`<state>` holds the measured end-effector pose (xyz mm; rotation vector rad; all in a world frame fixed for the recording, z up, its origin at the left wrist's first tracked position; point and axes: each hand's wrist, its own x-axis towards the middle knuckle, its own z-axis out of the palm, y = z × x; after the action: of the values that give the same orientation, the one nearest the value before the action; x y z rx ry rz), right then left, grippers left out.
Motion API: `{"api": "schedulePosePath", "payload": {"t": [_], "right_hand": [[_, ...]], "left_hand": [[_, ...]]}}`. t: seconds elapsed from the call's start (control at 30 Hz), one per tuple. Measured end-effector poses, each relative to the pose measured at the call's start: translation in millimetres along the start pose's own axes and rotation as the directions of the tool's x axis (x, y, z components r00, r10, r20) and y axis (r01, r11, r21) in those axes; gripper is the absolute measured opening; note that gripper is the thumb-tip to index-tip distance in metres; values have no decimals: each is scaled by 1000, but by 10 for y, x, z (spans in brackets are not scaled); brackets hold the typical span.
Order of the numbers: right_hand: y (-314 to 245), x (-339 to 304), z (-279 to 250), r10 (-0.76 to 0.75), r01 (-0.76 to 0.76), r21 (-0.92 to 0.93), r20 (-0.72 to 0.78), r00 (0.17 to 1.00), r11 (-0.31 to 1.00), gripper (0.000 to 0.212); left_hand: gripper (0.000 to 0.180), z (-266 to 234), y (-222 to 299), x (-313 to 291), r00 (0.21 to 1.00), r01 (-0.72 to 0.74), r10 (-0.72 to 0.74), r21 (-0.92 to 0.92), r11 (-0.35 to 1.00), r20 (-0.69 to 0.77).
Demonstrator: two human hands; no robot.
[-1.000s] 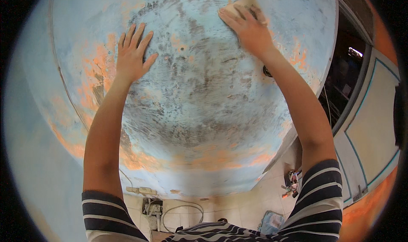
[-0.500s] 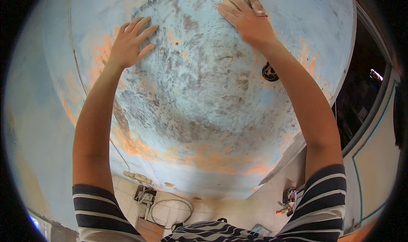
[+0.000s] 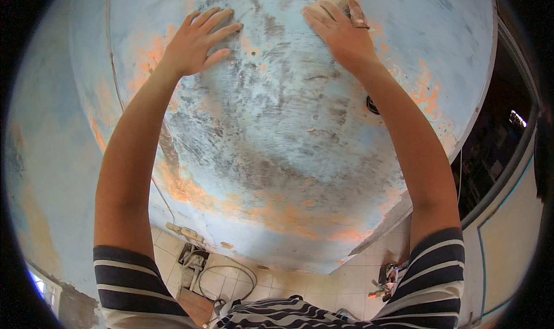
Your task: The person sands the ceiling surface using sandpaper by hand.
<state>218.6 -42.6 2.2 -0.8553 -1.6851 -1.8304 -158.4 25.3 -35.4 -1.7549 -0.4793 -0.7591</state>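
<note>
A pale blue wall with dark scuffs and orange patches fills the middle of the view. My left hand lies on its upper left part, fingers spread, palm toward the surface, holding nothing. At the upper right, my right hand is closed against the wall. Beside its thumb side, at the right, sticks out a worn brownish flat piece with a thin edge running upward. The fingers cover the rest of it, so its exact kind is unclear.
A black round wall fitting is partly behind my right forearm. A cable runs down the wall at left. On the tiled floor are a grey machine with a hose and some tools. A dark opening is at right.
My left hand has slid up and to the right over the wall. My right hand, with the brownish piece, sits slightly lower on it. The whole view has shifted a little.
</note>
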Motion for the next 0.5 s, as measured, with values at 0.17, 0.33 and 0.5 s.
{"api": "schedulePosePath", "payload": {"t": [0.17,0.33,0.5], "right_hand": [[-155,129,-156,382,-373,-158,30,924,914,58],[-413,51,-75,150,-148,-69,27,988,987,56],[-941,121,18,434,-412,-192,88,897,891,55]], "left_hand": [[55,70,-217,-176,996,42,-46,50,998,74],[56,194,-518,-415,997,-15,12,36,999,77],[55,271,-892,-743,999,-17,17,0,1000,27]]}}
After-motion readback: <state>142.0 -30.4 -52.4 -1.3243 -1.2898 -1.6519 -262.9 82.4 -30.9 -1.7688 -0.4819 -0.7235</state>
